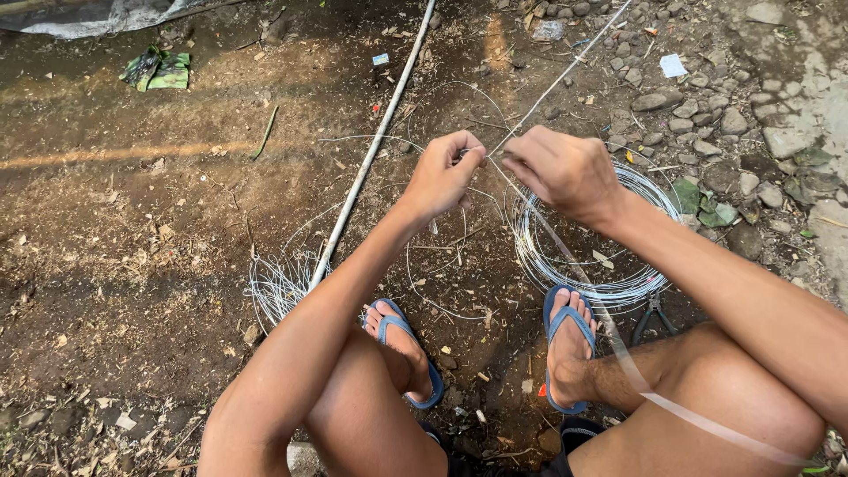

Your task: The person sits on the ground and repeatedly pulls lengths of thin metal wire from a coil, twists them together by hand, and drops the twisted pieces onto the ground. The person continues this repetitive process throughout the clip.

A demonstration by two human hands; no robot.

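Bare dirt ground [132,247] strewn with dry leaves; a loose wire tangle [278,287] lies left. The left hand [442,177] and right hand [565,172] pinch one thin wire strand [493,165] between them, above a neat wire coil [587,234]; pliers [652,314] lie beside it.

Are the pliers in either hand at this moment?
No: the pliers lie on the dirt beside the wire coil, while the left hand and right hand pinch thin wire between them.

Bare dirt [132,230] lies open leftward; wire coil [592,256] and pole [371,150] crowd the hands [495,168]
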